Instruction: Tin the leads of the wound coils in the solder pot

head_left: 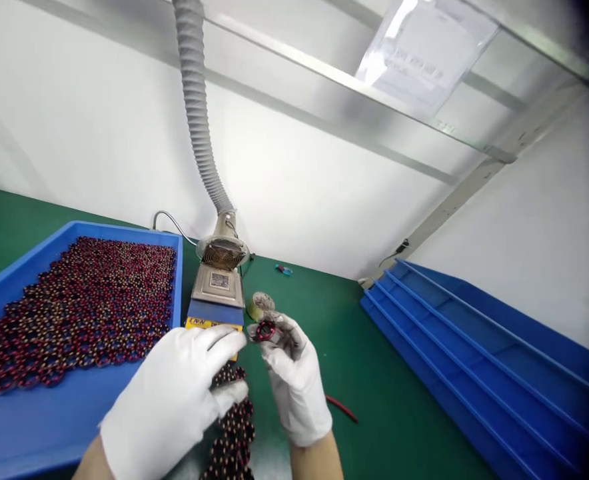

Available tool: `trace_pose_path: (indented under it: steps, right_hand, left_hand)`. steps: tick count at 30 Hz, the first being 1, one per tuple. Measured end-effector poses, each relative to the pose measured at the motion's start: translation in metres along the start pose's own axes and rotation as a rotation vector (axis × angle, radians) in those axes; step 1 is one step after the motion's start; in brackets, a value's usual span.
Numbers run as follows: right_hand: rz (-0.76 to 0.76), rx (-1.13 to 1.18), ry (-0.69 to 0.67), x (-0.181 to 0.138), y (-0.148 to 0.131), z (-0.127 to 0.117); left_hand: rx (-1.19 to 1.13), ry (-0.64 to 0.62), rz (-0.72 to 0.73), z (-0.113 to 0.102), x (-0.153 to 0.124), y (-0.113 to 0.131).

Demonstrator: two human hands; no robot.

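My right hand [294, 373], in a white glove with greyed fingertips, pinches a small ring-shaped wire coil [265, 330] wound in red and black. To its left, my white-gloved left hand [174, 393] has its thumb and fingers apart with nothing visible between them. Beneath and beside those left fingers lies a strip of similar ring coils [232, 433], dark with copper-coloured dots, partly covered by the hand. Just beyond both hands stands a blue device [214, 311] with a metal top, a square printed code and a yellow label.
At left a blue tray [99, 417] holds rows of coils. A grey flexible duct [197, 100] ends in a hood above the device. A round tin [261, 303], a red stick-like piece [342, 408] and a small blue tool [283, 270] lie on the green table [374, 380]. Stacked blue trays [474, 353] stand right.
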State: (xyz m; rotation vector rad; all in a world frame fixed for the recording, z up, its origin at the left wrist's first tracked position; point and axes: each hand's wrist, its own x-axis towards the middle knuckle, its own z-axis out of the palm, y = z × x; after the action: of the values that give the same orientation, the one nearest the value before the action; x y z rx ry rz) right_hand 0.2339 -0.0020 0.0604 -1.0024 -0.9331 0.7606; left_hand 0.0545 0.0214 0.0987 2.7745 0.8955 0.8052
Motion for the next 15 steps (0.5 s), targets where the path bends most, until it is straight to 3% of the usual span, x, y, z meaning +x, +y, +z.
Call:
trace_pose_path:
  steps: [3, 6, 11, 15]
  right_hand:
    - [-0.029, 0.097, 0.000, 0.007, -0.008, 0.033]
    - [-0.044, 0.069, -0.037, 0.010, -0.002, 0.051]
    - [-0.016, -0.123, -0.089, 0.010, 0.001, 0.058]
    - [-0.167, -0.613, -0.135, -0.007, -0.017, 0.051]
  left_hand:
    - [-0.033, 0.231, -0.086, 0.005, 0.005, 0.000]
    - [-0.030, 0.341, -0.117, 0.014, 0.008, -0.002]
    - [0.033, 0.323, -0.140, 0.020, 0.013, -0.013]
    - [-0.101, 0.287, -0.274, 0.014, 0.010, -0.030]
